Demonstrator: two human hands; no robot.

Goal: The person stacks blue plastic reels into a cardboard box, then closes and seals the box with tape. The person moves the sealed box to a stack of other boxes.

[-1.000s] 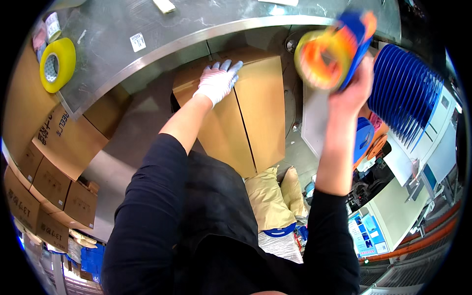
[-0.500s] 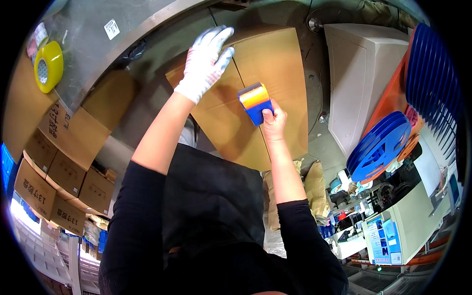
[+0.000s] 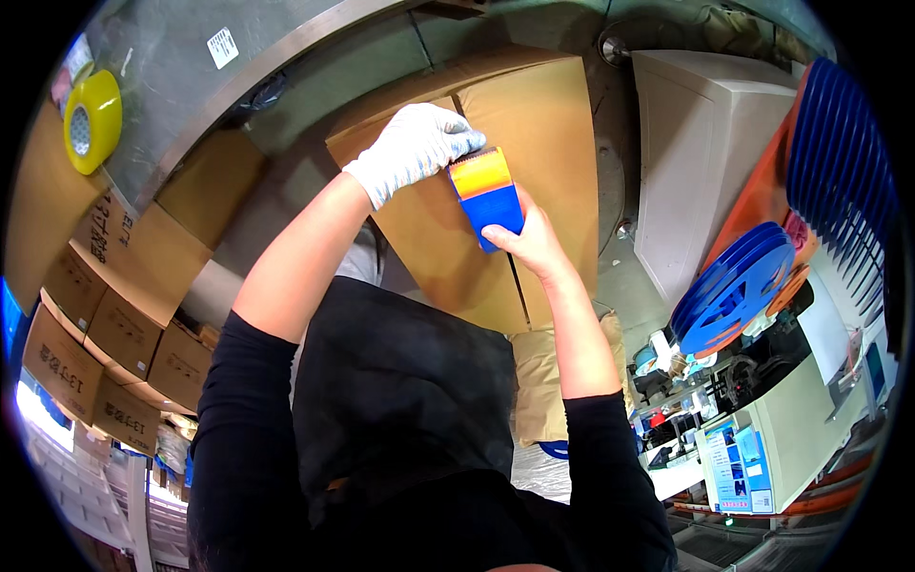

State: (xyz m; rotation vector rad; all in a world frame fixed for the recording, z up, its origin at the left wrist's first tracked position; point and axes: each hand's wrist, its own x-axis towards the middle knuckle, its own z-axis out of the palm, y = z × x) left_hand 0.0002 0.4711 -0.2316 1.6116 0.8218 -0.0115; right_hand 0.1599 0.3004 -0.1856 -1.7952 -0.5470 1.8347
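Note:
A tape dispenser point(image 3: 491, 212), blue with an orange-yellow front and a toothed edge, is gripped in my bare right hand point(image 3: 534, 240), thumb across its blue body. My left hand point(image 3: 419, 143), in a white glove, is bent with its fingers drawn together at the toothed edge. Whatever those fingertips pinch, if anything, is too small to make out. Both hands are above a large brown cardboard box point(image 3: 548, 162). Its top flaps meet along a narrow dark seam that runs away from me, partly hidden by my hands and the dispenser.
A metal table point(image 3: 276, 48) at the far left bears a yellow roll of tape point(image 3: 92, 121). Printed cartons point(image 3: 119, 329) are stacked at left. To the right stand a pale cabinet point(image 3: 681, 143) and blue reels point(image 3: 734, 286). Brown paper point(image 3: 548, 381) lies beside my right forearm.
My left hand has come down and right to the dispenser, its spread fingers now drawn together. The dispenser has turned slightly and shifted a little left in my right hand.

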